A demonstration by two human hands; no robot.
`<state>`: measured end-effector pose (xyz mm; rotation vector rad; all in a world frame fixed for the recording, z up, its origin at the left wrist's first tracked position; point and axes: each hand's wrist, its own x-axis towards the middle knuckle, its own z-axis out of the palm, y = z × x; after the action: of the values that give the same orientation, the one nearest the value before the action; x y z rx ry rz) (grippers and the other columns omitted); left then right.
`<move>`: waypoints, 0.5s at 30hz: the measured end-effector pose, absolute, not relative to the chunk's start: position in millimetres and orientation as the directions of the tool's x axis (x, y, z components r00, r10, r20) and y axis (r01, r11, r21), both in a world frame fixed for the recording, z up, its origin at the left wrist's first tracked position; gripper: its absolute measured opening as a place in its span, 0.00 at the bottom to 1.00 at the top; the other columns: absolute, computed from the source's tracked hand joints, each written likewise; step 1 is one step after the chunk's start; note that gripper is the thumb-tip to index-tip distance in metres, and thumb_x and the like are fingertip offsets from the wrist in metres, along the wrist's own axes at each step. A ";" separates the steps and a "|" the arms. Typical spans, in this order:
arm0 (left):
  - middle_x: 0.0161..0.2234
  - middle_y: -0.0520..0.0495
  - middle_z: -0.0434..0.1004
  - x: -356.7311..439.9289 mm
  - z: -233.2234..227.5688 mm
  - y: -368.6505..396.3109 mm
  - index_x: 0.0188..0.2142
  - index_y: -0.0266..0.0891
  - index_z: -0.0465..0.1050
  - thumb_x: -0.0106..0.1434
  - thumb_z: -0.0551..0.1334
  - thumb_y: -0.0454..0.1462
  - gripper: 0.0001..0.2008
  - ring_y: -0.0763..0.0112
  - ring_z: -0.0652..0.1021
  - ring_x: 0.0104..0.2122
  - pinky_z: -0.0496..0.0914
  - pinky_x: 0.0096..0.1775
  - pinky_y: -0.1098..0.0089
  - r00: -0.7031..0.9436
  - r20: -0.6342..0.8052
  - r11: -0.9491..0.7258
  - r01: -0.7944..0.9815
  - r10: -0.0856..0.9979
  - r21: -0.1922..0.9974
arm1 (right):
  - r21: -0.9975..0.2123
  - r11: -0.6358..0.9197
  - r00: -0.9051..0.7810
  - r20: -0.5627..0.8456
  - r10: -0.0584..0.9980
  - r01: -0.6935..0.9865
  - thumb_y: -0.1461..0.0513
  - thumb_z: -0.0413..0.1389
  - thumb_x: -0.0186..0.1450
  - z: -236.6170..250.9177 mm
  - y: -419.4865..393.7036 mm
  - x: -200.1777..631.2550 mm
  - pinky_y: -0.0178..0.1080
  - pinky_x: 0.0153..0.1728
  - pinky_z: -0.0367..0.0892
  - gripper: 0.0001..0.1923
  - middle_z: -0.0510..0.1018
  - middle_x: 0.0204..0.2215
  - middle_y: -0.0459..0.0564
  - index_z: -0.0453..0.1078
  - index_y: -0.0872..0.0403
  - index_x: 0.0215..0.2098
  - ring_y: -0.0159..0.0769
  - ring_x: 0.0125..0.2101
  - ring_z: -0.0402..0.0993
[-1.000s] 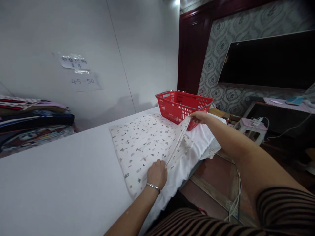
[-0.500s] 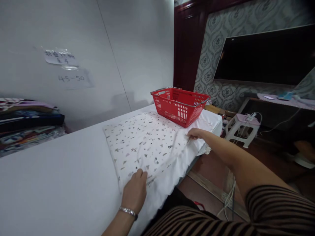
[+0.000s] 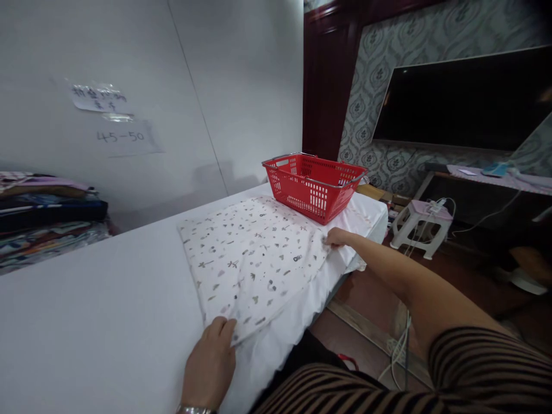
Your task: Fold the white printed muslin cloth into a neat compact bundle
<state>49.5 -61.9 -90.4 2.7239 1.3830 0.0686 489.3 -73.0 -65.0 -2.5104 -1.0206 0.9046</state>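
Printed cloth lies flat on the white tabletop, just before the red basket. Your left hand pinches its near corner; your right hand grips the far corner. Keep both corners taut and level.

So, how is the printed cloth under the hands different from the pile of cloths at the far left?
The printed cloth is one pale piece with small dark motifs, lying flat and spread on the white table; the pile of cloths is several folded pieces stacked up, in dark and mixed colours. The left hand and right hand touch the printed cloth's corners; nobody touches the pile. Both rest on the same table.
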 end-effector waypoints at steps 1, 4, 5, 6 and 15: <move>0.46 0.45 0.67 47.5 -94.9 -63.3 0.47 0.40 0.67 0.58 0.49 0.25 0.20 0.68 0.69 0.44 0.65 0.43 0.69 0.595 0.000 -0.592 0.799 0.803 0.108 | -0.449 -0.711 0.560 -0.439 0.703 0.541 0.63 0.61 0.54 -66.1 -73.3 488.4 0.29 0.17 0.55 0.09 0.68 0.11 0.44 0.67 0.58 0.20 0.27 0.14 0.63; 0.47 0.45 0.67 39.8 -105.2 -66.2 0.49 0.41 0.66 0.59 0.49 0.27 0.20 0.67 0.69 0.45 0.65 0.46 0.67 0.586 0.025 -0.584 0.799 0.810 0.142 | -0.395 -0.717 0.570 -0.437 0.696 0.574 0.63 0.61 0.54 -67.8 -74.6 487.8 0.30 0.17 0.56 0.09 0.67 0.10 0.44 0.68 0.58 0.20 0.29 0.15 0.64; 0.47 0.45 0.67 36.8 -107.0 -66.9 0.49 0.41 0.66 0.59 0.49 0.27 0.20 0.66 0.69 0.46 0.65 0.46 0.66 0.576 0.028 -0.573 0.805 0.817 0.152 | -0.378 -0.720 0.573 -0.437 0.693 0.583 0.62 0.61 0.54 -68.0 -75.1 487.9 0.31 0.17 0.57 0.09 0.67 0.10 0.44 0.68 0.58 0.20 0.30 0.15 0.64; 0.48 0.45 0.66 33.7 -108.1 -67.7 0.49 0.42 0.65 0.60 0.50 0.28 0.19 0.66 0.68 0.47 0.65 0.47 0.66 0.566 0.027 -0.562 0.811 0.824 0.160 | -0.362 -0.721 0.577 -0.436 0.691 0.591 0.62 0.61 0.54 -68.1 -75.6 488.0 0.31 0.18 0.57 0.09 0.66 0.10 0.44 0.68 0.58 0.20 0.30 0.15 0.65; 0.50 0.43 0.64 19.9 -106.3 -77.3 0.51 0.40 0.61 0.65 0.44 0.39 0.17 0.64 0.72 0.44 0.68 0.38 0.64 0.433 -0.011 -0.421 0.882 0.901 0.213 | -0.296 -0.714 0.597 -0.399 0.696 0.634 0.62 0.62 0.51 -73.0 -69.5 492.5 0.33 0.19 0.58 0.08 0.65 0.09 0.45 0.70 0.59 0.22 0.34 0.17 0.66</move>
<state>19.9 -77.3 -106.3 2.4962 1.5728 0.1552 492.5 -69.5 -73.0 -2.6957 -1.1274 0.7545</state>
